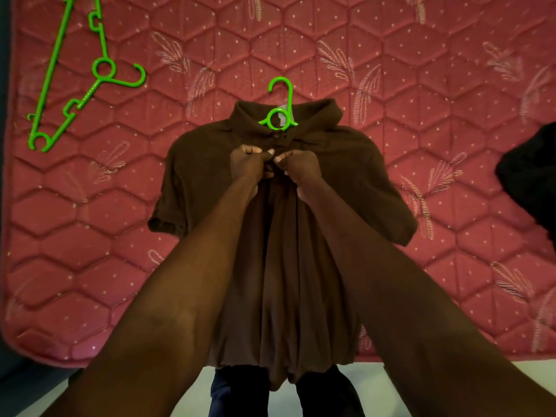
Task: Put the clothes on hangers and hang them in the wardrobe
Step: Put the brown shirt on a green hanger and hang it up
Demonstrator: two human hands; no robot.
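On the mattress (421, 145), both hands' grips, left hand (246, 164) and right hand (301, 168), pinch the brown shirt (282, 251) placket.

Matt brown cloth shirt (301, 236); glossy green plastic hanger (281, 115); quilted mattress (421, 85).

Brown polo shirt (282, 212) lies flat on green hanger (279, 115).

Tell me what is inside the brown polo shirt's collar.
A green hanger: its hook and ring stick out of the brown polo shirt at the neck. Its arms are covered by fabric, as both hands pinch the placket.
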